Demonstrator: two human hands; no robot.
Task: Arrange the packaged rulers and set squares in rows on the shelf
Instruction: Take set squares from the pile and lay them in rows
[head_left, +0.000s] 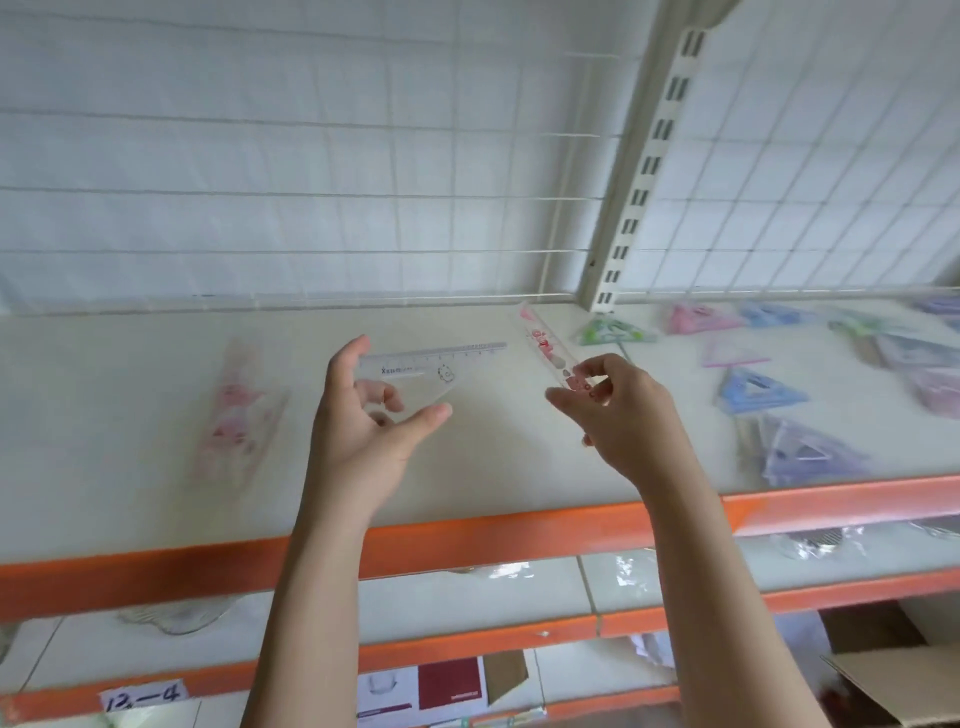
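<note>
My left hand (371, 415) holds a clear set square (431, 366) above the white shelf (467, 467), thumb and fingers around its lower corner. My right hand (618, 410) pinches the near end of a clear ruler with pink prints (545, 345), which points away toward the back of the shelf. A pink packaged ruler set (236, 410) lies flat on the shelf to the left. On the right part of the shelf lie several packaged set squares in green (615, 330), pink (696, 318), blue (756, 392) and purple (802, 452).
A white wire grid (311, 192) backs the shelf, with a slotted upright post (644, 171) between the two bays. The shelf front has an orange edge (467, 540). Lower shelves hold clear packets (176, 616), and a cardboard box (893, 675) stands at the bottom right.
</note>
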